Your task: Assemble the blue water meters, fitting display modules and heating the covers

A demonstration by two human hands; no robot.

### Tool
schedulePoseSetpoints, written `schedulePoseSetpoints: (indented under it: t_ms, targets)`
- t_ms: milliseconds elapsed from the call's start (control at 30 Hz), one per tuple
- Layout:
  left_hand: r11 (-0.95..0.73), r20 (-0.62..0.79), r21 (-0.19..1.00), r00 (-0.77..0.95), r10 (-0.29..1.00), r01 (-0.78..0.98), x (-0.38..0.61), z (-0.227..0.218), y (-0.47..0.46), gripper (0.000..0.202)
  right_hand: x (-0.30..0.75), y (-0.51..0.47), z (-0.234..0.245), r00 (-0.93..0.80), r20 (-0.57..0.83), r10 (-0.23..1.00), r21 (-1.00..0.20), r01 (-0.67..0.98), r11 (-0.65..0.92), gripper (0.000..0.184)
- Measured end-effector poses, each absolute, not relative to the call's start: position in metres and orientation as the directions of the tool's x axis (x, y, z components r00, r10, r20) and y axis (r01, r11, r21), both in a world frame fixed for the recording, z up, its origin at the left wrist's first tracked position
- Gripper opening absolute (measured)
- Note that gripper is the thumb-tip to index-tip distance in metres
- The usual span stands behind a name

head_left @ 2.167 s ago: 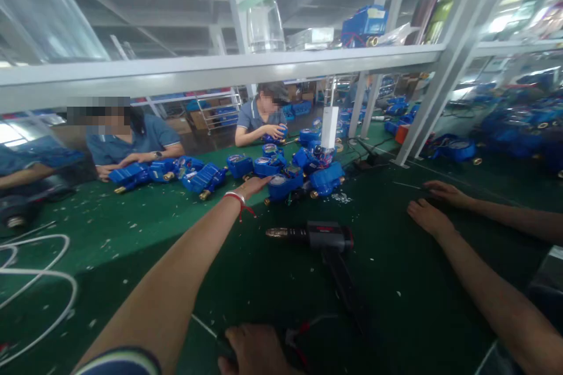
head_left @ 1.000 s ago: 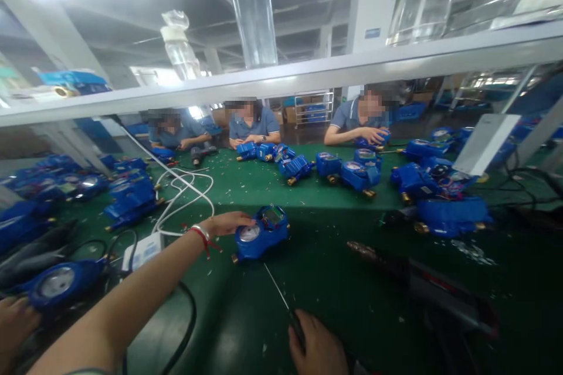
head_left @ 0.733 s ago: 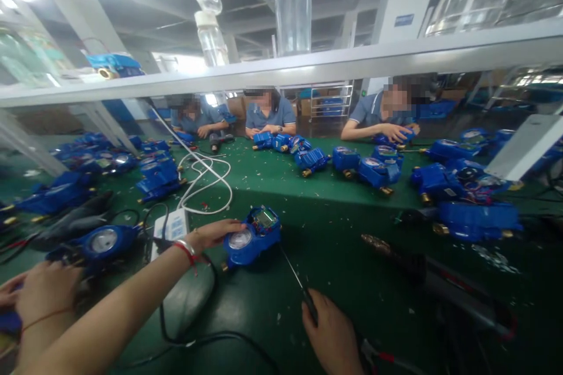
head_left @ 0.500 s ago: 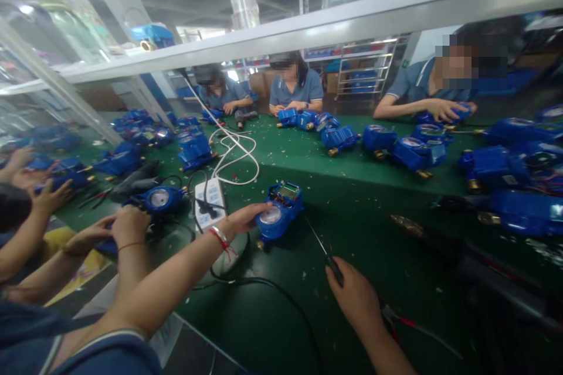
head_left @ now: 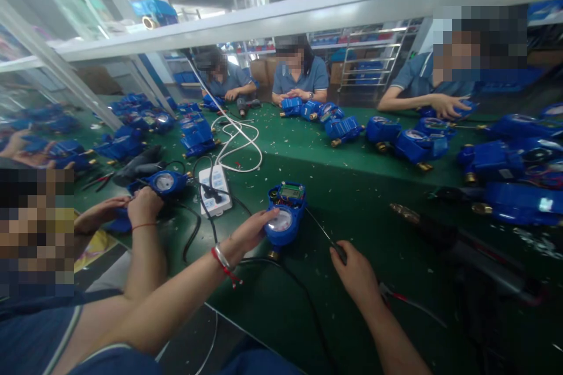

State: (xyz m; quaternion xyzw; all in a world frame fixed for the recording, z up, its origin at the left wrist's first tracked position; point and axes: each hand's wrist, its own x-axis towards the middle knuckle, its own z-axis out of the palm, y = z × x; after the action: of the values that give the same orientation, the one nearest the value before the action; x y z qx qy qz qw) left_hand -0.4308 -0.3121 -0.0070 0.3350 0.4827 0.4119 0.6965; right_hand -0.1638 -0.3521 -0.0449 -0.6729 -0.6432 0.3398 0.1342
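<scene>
lengthwise, blue meter [head_left: 284, 234] points away, display end [head_left: 291, 191] farthest, left fingers [head_left: 269, 215] gripping it, right fingers [head_left: 349, 251] round screwdriver [head_left: 339, 252]

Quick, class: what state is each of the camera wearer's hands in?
Left hand: holding the blue meter.
Right hand: closed around the screwdriver.

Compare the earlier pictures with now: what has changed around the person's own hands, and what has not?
The left hand, first reaching among the other meters, now holds one blue meter, brought nearer and left of the heat gun. The right hand still holds the screwdriver; the heat gun still lies on the green table.
</scene>
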Motion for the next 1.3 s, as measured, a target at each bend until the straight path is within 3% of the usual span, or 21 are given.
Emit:
schedulePoseSetpoints:
  t_ms: [233,433,700,867,967,1067,1167,1300]
  targets:
    - [0.505,-0.459,0.824,0.219,0.861,-0.256,-0.402,0.001,-0.346,0.041,-0.165,-0.356,-0.053,0.1,-0.152,0.983,-0.727,0.662,-0.18,0.044]
    - [0.515,-0.465,0.823,0.237,0.853,-0.241,-0.381,-0.001,-0.372,0.043,-0.162,-0.352,-0.069,0.128,0.044,0.991,-0.779,0.626,-0.047,0.06]
    - [0.542,-0.481,0.817,0.286,0.829,-0.199,-0.363,-0.002,-0.392,0.043,-0.158,-0.36,-0.058,0.134,0.269,0.954,-0.87,0.458,0.181,0.042]
    - [0.494,-0.424,0.842,0.301,0.854,-0.216,-0.359,-0.002,-0.394,0.042,-0.16,-0.366,-0.03,-0.071,0.296,0.952,-0.912,0.275,0.304,0.051]
    - [0.478,-0.402,0.848,0.308,0.862,-0.231,-0.357,-0.001,-0.394,0.045,-0.161,-0.362,-0.014,-0.183,0.233,0.955,-0.904,0.321,0.282,0.071]
    - [0.472,-0.383,0.846,0.334,0.861,-0.248,-0.358,-0.001,-0.394,0.048,-0.16,-0.356,-0.004,-0.27,0.18,0.946,-0.878,0.389,0.278,0.073]
    - [0.459,-0.364,0.854,0.351,0.863,-0.243,-0.36,-0.002,-0.393,0.047,-0.161,-0.355,0.0,-0.25,0.191,0.949,-0.869,0.406,0.282,0.067]
    - [0.453,-0.359,0.867,0.373,0.855,-0.205,-0.363,-0.007,-0.391,0.049,-0.17,-0.364,0.006,-0.169,0.304,0.938,-0.859,0.377,0.346,0.063]
